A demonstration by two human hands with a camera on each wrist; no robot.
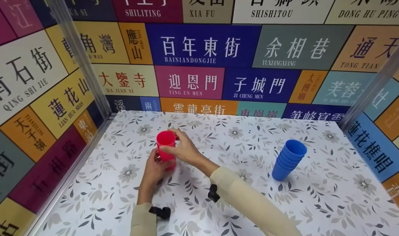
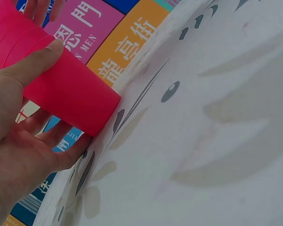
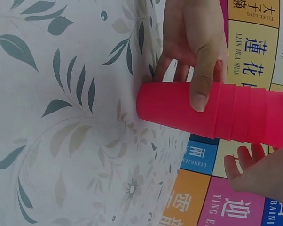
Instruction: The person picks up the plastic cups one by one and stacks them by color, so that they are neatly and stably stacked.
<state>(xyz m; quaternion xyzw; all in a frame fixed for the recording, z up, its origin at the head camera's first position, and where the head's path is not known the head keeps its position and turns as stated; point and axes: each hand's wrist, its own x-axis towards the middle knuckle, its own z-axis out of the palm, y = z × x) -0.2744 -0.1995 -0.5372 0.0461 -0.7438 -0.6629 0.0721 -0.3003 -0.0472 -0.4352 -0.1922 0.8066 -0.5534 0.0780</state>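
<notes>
A nested stack of red plastic cups stands on the table, its open mouth facing up. Low on the stack, my left hand holds it, thumb on one side and fingers curving round the other. Higher up, near the rim, my right hand has its thumb and fingers on opposite sides of the upper cups. In the right wrist view the stepped rims of the red cups show between both hands, and part of the right hand is cut off by the frame edge.
Off to the right stands a nested stack of blue cups, leaning slightly. White floral cloth covers the table. Walls with coloured street-name panels enclose the back and sides, with metal posts at the corners.
</notes>
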